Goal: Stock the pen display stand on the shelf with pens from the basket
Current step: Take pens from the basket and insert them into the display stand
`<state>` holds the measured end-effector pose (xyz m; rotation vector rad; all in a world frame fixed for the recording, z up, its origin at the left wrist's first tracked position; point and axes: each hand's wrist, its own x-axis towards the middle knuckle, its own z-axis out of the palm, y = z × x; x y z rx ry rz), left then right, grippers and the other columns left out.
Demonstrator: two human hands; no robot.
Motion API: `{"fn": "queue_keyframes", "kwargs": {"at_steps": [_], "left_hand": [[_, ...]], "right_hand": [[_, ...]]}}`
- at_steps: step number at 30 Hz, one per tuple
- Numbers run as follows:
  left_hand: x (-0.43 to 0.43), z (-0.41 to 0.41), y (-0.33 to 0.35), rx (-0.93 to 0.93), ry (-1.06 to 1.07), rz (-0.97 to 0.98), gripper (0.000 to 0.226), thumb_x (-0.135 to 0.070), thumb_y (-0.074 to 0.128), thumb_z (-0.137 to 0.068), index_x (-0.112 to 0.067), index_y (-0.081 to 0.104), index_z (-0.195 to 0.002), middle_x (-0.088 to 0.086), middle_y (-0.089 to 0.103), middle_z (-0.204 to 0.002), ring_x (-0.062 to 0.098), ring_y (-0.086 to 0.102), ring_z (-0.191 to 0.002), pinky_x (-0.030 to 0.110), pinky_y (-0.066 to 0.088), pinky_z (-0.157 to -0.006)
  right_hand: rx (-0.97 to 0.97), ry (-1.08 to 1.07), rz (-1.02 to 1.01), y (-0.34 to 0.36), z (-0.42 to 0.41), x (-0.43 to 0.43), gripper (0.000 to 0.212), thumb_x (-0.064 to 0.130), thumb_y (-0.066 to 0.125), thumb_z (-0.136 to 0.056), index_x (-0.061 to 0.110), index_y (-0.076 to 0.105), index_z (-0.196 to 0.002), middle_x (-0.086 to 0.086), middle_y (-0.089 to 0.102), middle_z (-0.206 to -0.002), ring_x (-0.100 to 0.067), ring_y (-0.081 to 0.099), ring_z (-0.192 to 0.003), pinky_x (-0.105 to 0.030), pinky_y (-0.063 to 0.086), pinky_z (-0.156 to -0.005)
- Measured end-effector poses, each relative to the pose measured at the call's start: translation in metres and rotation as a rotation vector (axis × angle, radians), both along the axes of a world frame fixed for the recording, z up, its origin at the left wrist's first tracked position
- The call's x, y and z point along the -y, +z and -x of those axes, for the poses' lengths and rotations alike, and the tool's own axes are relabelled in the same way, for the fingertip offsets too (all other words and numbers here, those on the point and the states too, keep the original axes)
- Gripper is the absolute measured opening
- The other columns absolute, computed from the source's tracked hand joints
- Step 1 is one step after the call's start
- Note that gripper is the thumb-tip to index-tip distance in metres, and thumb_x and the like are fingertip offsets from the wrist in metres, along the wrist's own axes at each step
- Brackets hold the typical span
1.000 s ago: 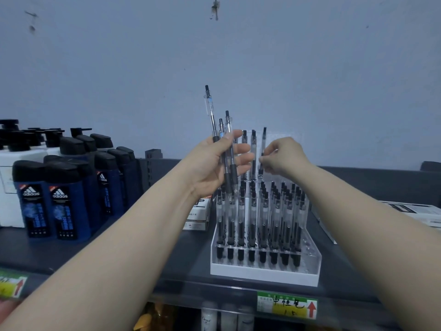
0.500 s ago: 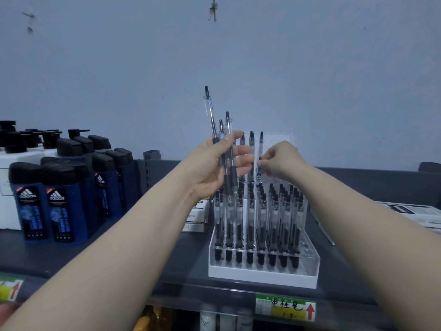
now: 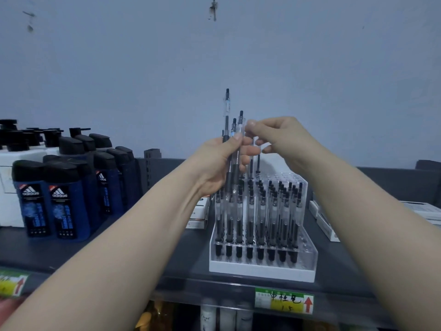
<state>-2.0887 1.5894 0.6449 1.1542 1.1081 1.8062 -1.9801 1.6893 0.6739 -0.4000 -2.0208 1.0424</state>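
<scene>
Blue shower gel bottles [image 3: 57,201] crowd the shelf's [image 3: 167,263] left end, white pump bottles [image 3: 14,161] behind them. Small boxes [image 3: 199,215] sit partly hidden behind the left wrist. The left hand [image 3: 222,163] grips a bundle of pens [image 3: 232,144] upright above the pen display stand [image 3: 262,268], covering its back-left rows. The right hand [image 3: 281,137] pinches the top of 1 pen in that bundle. The stand sits at the shelf's front edge, above a price label [image 3: 284,301].

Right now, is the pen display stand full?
Not full: the pen display stand holds many upright pens, but empty holes show along its right edge and back row.
</scene>
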Motion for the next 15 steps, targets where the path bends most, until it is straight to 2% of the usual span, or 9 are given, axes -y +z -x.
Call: {"fn": "queue_keyframes", "kwargs": {"at_steps": [3, 9, 12, 15], "left_hand": [[-0.002, -0.004, 0.0, -0.021, -0.022, -0.002, 0.026, -0.026, 0.044, -0.099, -0.006, 0.057, -0.09, 0.004, 0.069, -0.067, 0.007, 0.059, -0.053, 0.017, 0.05, -0.052], [-0.002, -0.011, 0.0, 0.008, -0.009, -0.01, 0.03, -0.026, 0.044, -0.099, -0.002, 0.06, -0.091, 0.007, 0.068, -0.064, 0.01, 0.065, -0.055, 0.019, 0.055, -0.055], [-0.003, -0.01, 0.002, 0.071, 0.041, -0.001, 0.029, -0.023, 0.043, -0.1, 0.001, 0.057, -0.093, 0.014, 0.069, -0.074, 0.017, 0.069, -0.062, 0.025, 0.059, -0.061], [-0.004, -0.002, 0.003, 0.105, 0.104, 0.015, 0.026, -0.02, 0.04, -0.101, 0.001, 0.056, -0.097, 0.015, 0.068, -0.084, 0.017, 0.07, -0.066, 0.026, 0.059, -0.065]], "right_hand": [[0.006, 0.033, 0.019, 0.004, -0.001, 0.005, 0.008, 0.022, 0.067, -0.086, 0.017, 0.07, -0.08, 0.003, 0.065, -0.068, -0.011, 0.058, -0.069, -0.027, 0.042, -0.068], [-0.017, 0.04, 0.12, 0.005, -0.001, 0.009, 0.005, 0.016, 0.07, -0.083, 0.012, 0.069, -0.086, 0.001, 0.066, -0.068, -0.009, 0.061, -0.063, -0.026, 0.044, -0.066], [-0.15, 0.027, 0.228, 0.015, -0.005, 0.01, 0.005, 0.011, 0.068, -0.084, 0.008, 0.065, -0.085, -0.004, 0.069, -0.072, -0.012, 0.062, -0.06, -0.025, 0.052, -0.059], [-0.391, -0.027, 0.293, 0.032, -0.015, -0.002, 0.006, 0.009, 0.066, -0.086, 0.005, 0.062, -0.088, -0.009, 0.069, -0.074, -0.013, 0.062, -0.053, -0.022, 0.055, -0.055]]}}
